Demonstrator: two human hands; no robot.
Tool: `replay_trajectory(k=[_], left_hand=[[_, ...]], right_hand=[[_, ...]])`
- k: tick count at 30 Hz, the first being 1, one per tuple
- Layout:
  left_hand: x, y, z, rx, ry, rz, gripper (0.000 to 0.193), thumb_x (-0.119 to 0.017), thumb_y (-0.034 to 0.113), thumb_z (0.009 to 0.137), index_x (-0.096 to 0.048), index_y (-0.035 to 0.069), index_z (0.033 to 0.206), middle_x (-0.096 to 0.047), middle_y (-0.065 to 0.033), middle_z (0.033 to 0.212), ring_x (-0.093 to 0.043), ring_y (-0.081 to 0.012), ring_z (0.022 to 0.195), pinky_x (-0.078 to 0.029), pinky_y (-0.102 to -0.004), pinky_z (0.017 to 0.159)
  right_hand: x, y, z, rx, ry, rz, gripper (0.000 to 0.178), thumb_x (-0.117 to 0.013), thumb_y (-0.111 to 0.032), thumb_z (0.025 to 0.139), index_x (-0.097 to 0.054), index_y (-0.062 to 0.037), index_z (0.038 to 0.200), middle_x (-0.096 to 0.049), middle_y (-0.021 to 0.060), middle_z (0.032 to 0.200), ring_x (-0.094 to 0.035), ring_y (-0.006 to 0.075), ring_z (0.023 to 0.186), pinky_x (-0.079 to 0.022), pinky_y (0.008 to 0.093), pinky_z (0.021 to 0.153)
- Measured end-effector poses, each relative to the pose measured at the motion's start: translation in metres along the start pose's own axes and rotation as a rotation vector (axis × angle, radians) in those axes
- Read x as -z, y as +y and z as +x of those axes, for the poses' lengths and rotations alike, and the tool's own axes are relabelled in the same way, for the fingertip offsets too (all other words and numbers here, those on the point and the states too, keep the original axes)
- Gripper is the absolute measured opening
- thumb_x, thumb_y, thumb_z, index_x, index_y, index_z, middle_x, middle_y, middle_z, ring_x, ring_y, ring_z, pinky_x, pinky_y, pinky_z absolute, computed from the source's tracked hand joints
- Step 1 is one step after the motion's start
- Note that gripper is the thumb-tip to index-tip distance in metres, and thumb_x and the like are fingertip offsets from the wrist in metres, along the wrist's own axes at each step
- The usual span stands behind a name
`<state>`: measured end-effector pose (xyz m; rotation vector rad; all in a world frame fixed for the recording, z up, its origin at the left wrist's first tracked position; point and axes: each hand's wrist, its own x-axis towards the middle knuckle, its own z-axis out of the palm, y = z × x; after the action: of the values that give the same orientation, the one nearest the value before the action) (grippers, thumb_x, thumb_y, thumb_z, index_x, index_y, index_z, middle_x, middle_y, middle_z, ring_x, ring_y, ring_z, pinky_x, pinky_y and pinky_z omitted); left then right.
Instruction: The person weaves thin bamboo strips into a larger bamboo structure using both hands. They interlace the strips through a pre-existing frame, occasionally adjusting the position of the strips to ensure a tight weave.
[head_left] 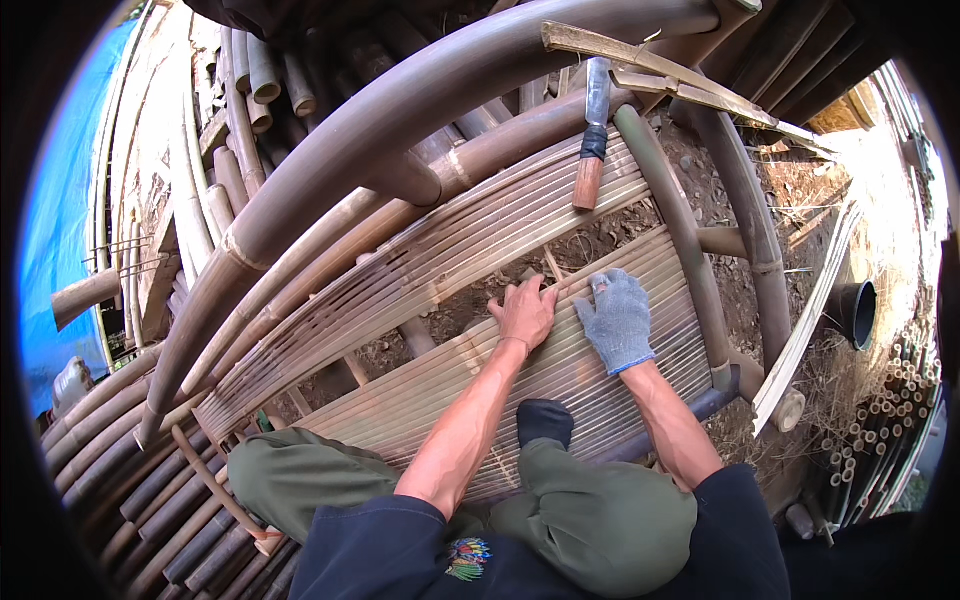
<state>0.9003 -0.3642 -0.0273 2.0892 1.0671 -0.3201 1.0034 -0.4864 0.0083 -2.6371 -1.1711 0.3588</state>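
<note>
My bare left hand [525, 314] lies over the far edge of the near panel of bamboo slats [440, 365], its fingers spread and slightly bent at the gap. Beside it on the right, my right hand [615, 318] wears a grey knit glove and rests on the same slats, thumb and fingers apart. Between this panel and the far panel of slats [480, 225] runs a gap with soil and crosspieces showing below. A knife [590, 170] with a wooden handle and dark wrapping lies across the far panel's right end.
A thick curved bamboo rail [330, 150] arches over the left and far side. Bamboo posts [745, 220] stand at the right, near split strips [810, 310] and a black bucket [852, 312]. Stacked poles [150, 500] fill the lower left; a blue tarp [65, 230] hangs beyond.
</note>
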Motion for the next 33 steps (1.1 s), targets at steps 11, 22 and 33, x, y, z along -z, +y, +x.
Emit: replay_trajectory(k=[11, 22, 33], left_hand=[[-0.003, -0.013, -0.003, -0.055, -0.035, -0.024, 0.029, -0.045, 0.036, 0.099, -0.065, 0.016, 0.102, -0.069, -0.0091, 0.092, -0.059, -0.0322, 0.100, -0.025, -0.0634, 0.095], [-0.010, 0.005, 0.001, -0.097, -0.023, -0.073, 0.029, -0.049, 0.036, 0.096, -0.071, 0.020, 0.106, -0.072, -0.0036, 0.099, -0.056, -0.0284, 0.103, -0.027, -0.0558, 0.093], [-0.010, -0.017, -0.003, -0.059, 0.027, -0.081, 0.027, -0.052, 0.036, 0.095, -0.070, 0.023, 0.111, -0.070, -0.0020, 0.107, -0.054, -0.0269, 0.108, -0.026, -0.0564, 0.097]], right_hand=[[0.087, -0.008, 0.028, -0.107, -0.675, 0.557, 0.021, -0.050, -0.017, 0.093, -0.064, -0.0024, 0.090, -0.064, 0.0190, 0.101, -0.063, 0.0311, 0.094, -0.050, 0.0427, 0.080], [0.051, 0.058, 0.062, 0.308, -0.404, -0.221, 0.034, -0.043, -0.024, 0.098, -0.066, -0.0029, 0.086, -0.071, 0.0181, 0.086, -0.066, 0.0349, 0.064, -0.053, 0.0478, 0.060], [0.004, 0.061, -0.045, 0.582, -0.256, 0.125, 0.014, -0.055, -0.010, 0.084, -0.061, -0.0038, 0.095, -0.060, 0.0159, 0.076, -0.060, 0.0353, 0.070, -0.046, 0.0488, 0.062]])
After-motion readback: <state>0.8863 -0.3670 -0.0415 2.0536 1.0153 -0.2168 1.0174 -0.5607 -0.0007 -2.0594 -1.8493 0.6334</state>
